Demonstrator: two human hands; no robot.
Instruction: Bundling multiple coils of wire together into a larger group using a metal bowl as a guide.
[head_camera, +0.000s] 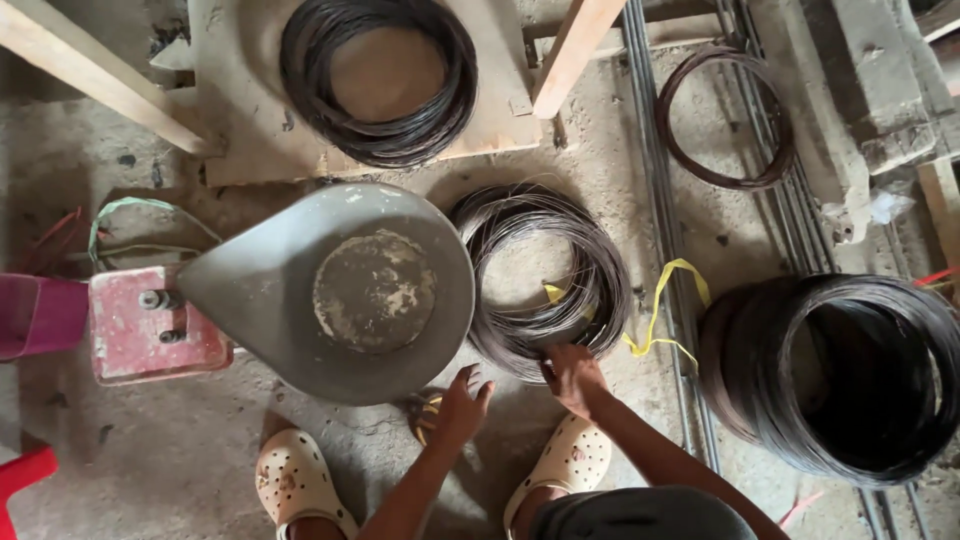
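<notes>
A red scale (150, 325) with a grey pan (260, 290) sits on the floor at nine o'clock. Just below the pan, the left hand (460, 405) hovers with its fingers spread, holding nothing. The right hand (572, 378) pinches the near edge of the wire coil (590, 290) lying at centre. A bigger coil (850, 380) rests at three o'clock.

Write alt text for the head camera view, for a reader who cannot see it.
Seen from above, a person's right hand grips the near edge of a dark wire coil lying on a concrete floor, while the left hand hovers open beside it. A grey scale pan on a red scale base sits to the left, and more wire coils lie around.
</notes>
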